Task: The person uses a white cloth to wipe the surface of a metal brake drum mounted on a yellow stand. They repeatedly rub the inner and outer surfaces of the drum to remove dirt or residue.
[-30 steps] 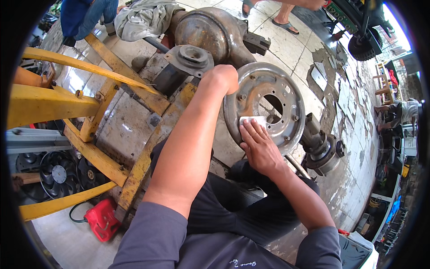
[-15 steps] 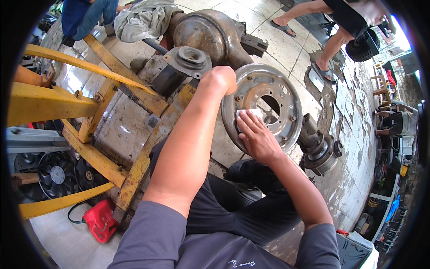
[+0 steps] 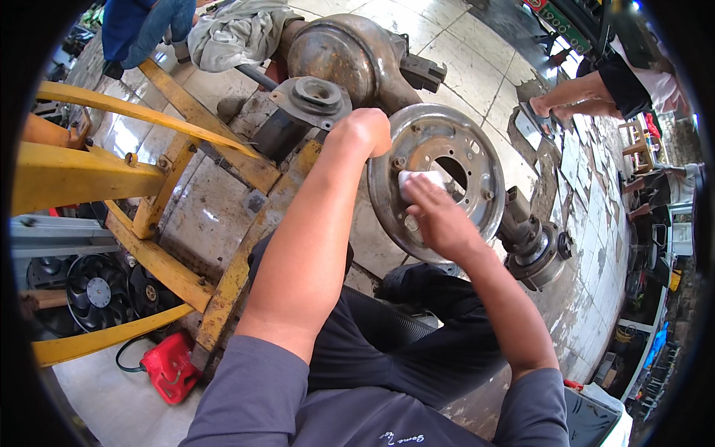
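Observation:
A round steel wheel rim [image 3: 477,223] with a large centre hole and bolts stands tilted in front of me. My left hand [image 3: 368,132] is bent over its upper left edge and grips it there, most of the fingers out of sight. On the wheel's face, left of the centre hole, my right hand [image 3: 439,212] presses a small white folded pad [image 3: 408,183] against the metal. Its fingers lie over the pad; whether this is cloth or abrasive paper I cannot tell.
Beyond the wheel lies a rusty axle housing [image 3: 331,59], a grey cloth [image 3: 237,37] beside it. A yellow steel frame [image 3: 89,171] fills the left, with a red canister [image 3: 170,369] below. A hub end [image 3: 536,253] sits right. Other people stand at the far left and far right.
My right hand has slid the white pad slightly up and right across the wheel's face, fingers now blurred. My left hand stays put. A person at the far right has moved further right.

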The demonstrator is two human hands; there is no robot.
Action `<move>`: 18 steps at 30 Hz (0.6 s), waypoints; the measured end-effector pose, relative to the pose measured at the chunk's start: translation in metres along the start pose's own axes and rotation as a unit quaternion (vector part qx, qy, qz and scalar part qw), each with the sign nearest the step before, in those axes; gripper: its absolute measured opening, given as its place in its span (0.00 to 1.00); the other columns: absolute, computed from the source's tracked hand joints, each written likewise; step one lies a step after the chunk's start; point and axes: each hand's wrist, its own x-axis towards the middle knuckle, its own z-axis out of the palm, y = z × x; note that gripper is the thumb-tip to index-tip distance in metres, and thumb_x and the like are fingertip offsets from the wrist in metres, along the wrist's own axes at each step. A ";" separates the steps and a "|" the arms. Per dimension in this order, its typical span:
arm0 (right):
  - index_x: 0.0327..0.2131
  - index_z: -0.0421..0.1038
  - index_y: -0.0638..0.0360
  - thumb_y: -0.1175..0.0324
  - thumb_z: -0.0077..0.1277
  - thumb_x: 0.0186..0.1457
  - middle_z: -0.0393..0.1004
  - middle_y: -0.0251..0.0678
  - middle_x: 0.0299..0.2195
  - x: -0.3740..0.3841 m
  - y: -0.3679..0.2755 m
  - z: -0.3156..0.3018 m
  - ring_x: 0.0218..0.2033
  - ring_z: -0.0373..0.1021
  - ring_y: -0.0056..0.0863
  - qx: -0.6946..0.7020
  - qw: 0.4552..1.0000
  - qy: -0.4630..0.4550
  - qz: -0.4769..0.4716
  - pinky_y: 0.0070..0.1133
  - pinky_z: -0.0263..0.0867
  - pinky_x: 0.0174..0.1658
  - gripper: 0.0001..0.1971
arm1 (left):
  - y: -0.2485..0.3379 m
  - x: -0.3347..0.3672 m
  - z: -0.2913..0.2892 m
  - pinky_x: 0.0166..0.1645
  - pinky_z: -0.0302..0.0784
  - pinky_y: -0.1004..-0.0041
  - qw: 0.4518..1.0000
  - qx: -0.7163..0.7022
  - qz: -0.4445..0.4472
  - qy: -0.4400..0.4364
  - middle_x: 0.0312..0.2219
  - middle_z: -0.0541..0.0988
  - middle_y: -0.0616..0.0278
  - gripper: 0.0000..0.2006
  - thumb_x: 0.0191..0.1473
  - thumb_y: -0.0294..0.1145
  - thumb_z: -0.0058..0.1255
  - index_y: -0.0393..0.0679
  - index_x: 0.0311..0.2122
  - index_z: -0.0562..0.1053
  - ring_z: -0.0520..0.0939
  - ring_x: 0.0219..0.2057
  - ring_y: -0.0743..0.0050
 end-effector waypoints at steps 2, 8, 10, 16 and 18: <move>0.59 0.64 0.68 0.67 0.42 0.67 0.64 0.53 0.61 -0.003 -0.003 -0.026 0.66 0.57 0.45 0.038 0.995 0.081 0.047 0.33 0.53 0.69 0.21 | -0.001 -0.004 -0.002 0.54 0.76 0.59 1.000 -0.012 -0.012 -0.004 0.46 0.80 0.42 0.16 0.54 0.30 0.46 0.36 0.44 0.80 0.80 0.49 0.46; 0.61 0.62 0.66 0.62 0.44 0.66 0.61 0.51 0.64 -0.008 -0.007 0.006 0.68 0.54 0.48 -0.015 0.999 0.045 -0.012 0.38 0.51 0.69 0.24 | 0.006 -0.008 -0.007 0.55 0.76 0.60 1.000 -0.010 -0.021 -0.008 0.47 0.79 0.43 0.16 0.54 0.31 0.48 0.36 0.44 0.80 0.80 0.50 0.47; 0.63 0.59 0.64 0.58 0.41 0.68 0.57 0.49 0.66 -0.014 -0.015 0.022 0.70 0.49 0.48 -0.068 0.997 0.019 0.002 0.41 0.46 0.70 0.27 | 0.009 -0.009 -0.006 0.55 0.76 0.59 1.000 -0.010 -0.023 -0.003 0.47 0.79 0.42 0.16 0.54 0.32 0.48 0.36 0.44 0.80 0.80 0.50 0.47; 0.65 0.57 0.61 0.55 0.37 0.69 0.53 0.46 0.68 -0.008 -0.025 0.030 0.71 0.45 0.47 -0.050 0.998 0.020 0.032 0.41 0.42 0.71 0.27 | 0.000 -0.004 -0.002 0.55 0.76 0.59 1.000 -0.012 -0.023 -0.001 0.47 0.79 0.42 0.16 0.54 0.31 0.48 0.36 0.44 0.80 0.80 0.51 0.47; 0.65 0.57 0.61 0.56 0.36 0.69 0.54 0.46 0.68 -0.014 -0.026 0.029 0.71 0.45 0.47 -0.042 0.999 0.004 0.021 0.41 0.42 0.71 0.27 | 0.001 -0.001 -0.001 0.55 0.76 0.59 1.000 0.001 -0.022 -0.004 0.47 0.79 0.42 0.16 0.54 0.31 0.48 0.36 0.44 0.80 0.80 0.51 0.47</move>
